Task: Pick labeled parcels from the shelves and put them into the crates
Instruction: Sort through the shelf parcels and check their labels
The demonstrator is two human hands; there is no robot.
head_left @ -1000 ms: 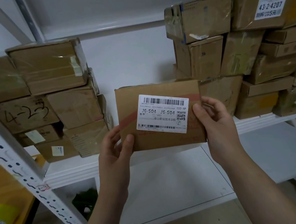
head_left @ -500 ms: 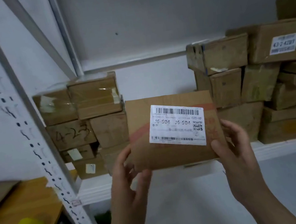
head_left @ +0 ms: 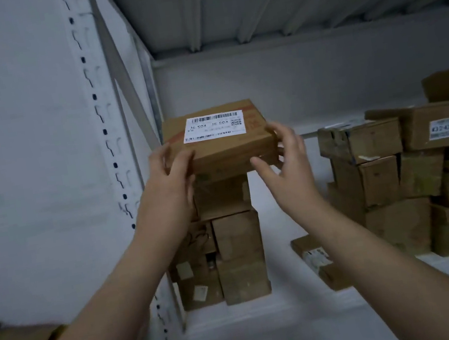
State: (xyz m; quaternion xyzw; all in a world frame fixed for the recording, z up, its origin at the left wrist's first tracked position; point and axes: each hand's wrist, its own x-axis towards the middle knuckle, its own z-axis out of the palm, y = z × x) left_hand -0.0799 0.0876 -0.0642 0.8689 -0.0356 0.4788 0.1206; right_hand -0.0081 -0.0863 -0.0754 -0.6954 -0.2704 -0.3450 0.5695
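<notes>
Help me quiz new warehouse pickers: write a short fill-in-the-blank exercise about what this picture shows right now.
1. The left hand and right hand hold a parcel whose barcode label is ____.
2. The stack of boxes under the parcel stands at the ____ end of the shelf.
3. The boxes in the right-hand pile are made of brown ____.

Missing words: white; left; cardboard.
</notes>
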